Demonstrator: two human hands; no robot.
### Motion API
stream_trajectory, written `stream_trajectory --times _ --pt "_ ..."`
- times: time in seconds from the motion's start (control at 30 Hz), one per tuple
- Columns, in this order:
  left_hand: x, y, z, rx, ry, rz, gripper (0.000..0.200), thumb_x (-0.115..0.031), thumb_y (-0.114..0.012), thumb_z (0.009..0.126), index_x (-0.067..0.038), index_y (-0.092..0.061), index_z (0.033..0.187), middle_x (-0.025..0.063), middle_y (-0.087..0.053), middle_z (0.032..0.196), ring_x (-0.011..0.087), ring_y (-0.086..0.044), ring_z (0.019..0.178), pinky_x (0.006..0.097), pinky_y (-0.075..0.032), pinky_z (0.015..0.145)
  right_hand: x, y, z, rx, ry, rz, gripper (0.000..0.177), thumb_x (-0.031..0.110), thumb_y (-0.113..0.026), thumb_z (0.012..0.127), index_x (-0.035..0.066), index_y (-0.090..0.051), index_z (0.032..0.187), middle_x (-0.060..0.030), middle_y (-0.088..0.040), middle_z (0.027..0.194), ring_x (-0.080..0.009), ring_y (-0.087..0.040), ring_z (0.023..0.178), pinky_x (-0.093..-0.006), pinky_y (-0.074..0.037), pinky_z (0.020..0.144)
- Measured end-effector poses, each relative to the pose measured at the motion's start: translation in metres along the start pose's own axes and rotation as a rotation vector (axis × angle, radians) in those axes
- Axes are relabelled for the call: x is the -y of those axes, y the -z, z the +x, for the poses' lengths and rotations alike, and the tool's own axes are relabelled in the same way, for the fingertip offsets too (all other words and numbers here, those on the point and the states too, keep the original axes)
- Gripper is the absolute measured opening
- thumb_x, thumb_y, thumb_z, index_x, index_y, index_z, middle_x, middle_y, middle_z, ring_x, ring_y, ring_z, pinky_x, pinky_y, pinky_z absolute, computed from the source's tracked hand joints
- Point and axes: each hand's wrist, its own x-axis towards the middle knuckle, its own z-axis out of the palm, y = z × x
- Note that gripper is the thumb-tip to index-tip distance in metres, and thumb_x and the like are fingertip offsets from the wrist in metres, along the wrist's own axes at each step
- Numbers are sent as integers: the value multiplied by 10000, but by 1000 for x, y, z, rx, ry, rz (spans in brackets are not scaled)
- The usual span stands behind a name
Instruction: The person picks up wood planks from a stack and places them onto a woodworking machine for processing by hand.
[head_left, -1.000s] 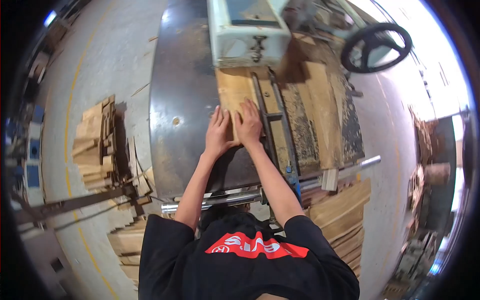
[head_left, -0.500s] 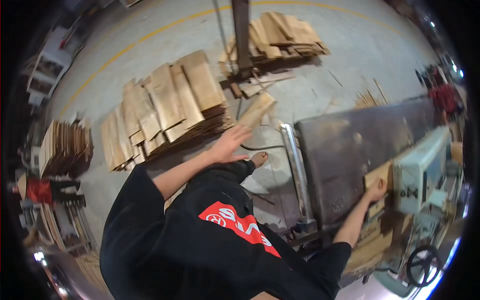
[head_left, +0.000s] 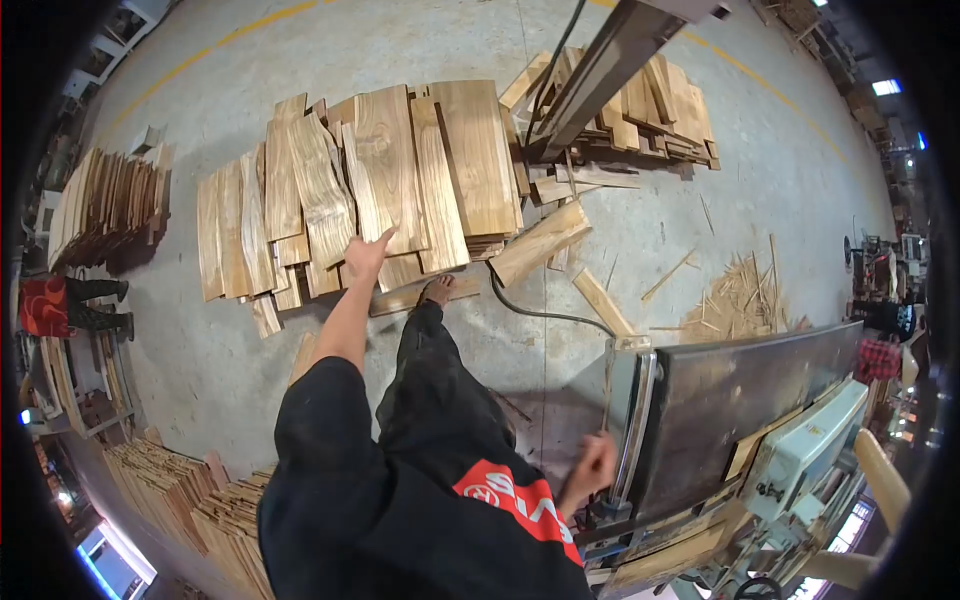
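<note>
My left hand reaches to the near end of a stack of wooden boards on the floor. One digit stretches out to the right, apart from the others, over the board ends. A wavy-edged board lies just beyond the hand. My right hand hangs beside the metal rail of a dark machine table, its fingers blurred by motion. On that table, a narrow board lies against the pale green machine housing.
A dark post rises between the stack and another board pile. Loose boards and a cable lie on the floor before the machine. Scrap strips are heaped behind it. Boards stand upright at left.
My left hand has moved forward to the board stack. My right hand has left the board by the machine housing and come back toward my body. The view has turned left.
</note>
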Motion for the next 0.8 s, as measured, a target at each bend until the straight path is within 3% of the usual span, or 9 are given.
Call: stream_trajectory --times 0.03,0.1,0.2,0.3,0.4,0.53,0.67,0.7,0.8 --pt "-30 0 -8 -38 5 42 1218 -736 -868 684 76 -484 1505 346 -541 1463 439 -547 1364 507 -475 1124 12 -22 -15 137 80 -84 194 105 -695 1036 14 -741 1200 -95 -761 934 -166 -707 790 -325 -594 724" --pt "-79 -2 -13 -70 23 114 1361 -737 -898 632 51 -336 1589 369 -390 1575 466 -402 1478 555 -390 1192 25 -55 -43 480 -212 43 279 133 -731 1009 45 -728 1274 -116 -779 978 -168 -740 840 -327 -608 769" --pt "-114 -17 -6 -63 71 193 1541 -700 -945 574 13 -121 1663 382 -176 1673 495 -179 1581 634 -231 1261 31 -75 -54 730 -388 -1 319 152 -736 1009 46 -712 1309 -130 -795 1037 -178 -760 901 -337 -609 799" --pt "-122 -30 -6 -80 124 196 1619 -606 -998 543 -5 -14 1680 382 -91 1690 494 -94 1603 656 -116 1283 15 -68 -60 667 -452 -46 354 188 -733 1015 33 -698 1332 -154 -799 1065 -176 -754 969 -341 -596 842" --pt "-121 -22 -7 -64 132 218 1617 -602 -995 551 -5 -3 1679 378 -81 1690 486 -75 1606 661 -118 1278 9 -62 -47 520 -572 12 346 204 -703 1042 1 -693 1322 -150 -785 1074 -170 -733 993 -333 -574 877" --pt "-101 0 -12 18 6 159 1441 -637 -971 577 64 -272 1623 365 -367 1584 466 -466 1439 586 -433 1153 10 -70 -35 453 -614 143 326 191 -676 1061 -20 -690 1310 -125 -770 1074 -157 -709 994 -314 -558 890" --pt "-74 30 -70 528 -104 -638 744 -522 -865 796 39 -651 1235 186 -706 1092 271 -714 994 375 -625 776 30 -102 -15 585 -394 188 331 203 -681 1059 -16 -686 1306 -123 -764 1112 -161 -709 1020 -311 -547 925" --pt "-63 30 -81 768 -136 -769 1050 -508 -877 776 107 -462 1520 207 -673 1252 327 -705 1102 459 -615 841 60 -102 0 617 -305 163 342 212 -692 1051 -14 -684 1308 -131 -766 1122 -173 -718 1029 -316 -544 940" --pt "-57 32 -163 1178 -335 -903 1004 -547 -804 768 58 -481 1501 184 -686 1248 311 -687 1166 455 -583 993 122 -93 31 605 -69 170 386 204 -737 999 -2 -677 1320 -167 -759 1181 -270 -729 1110 -368 -536 1000"
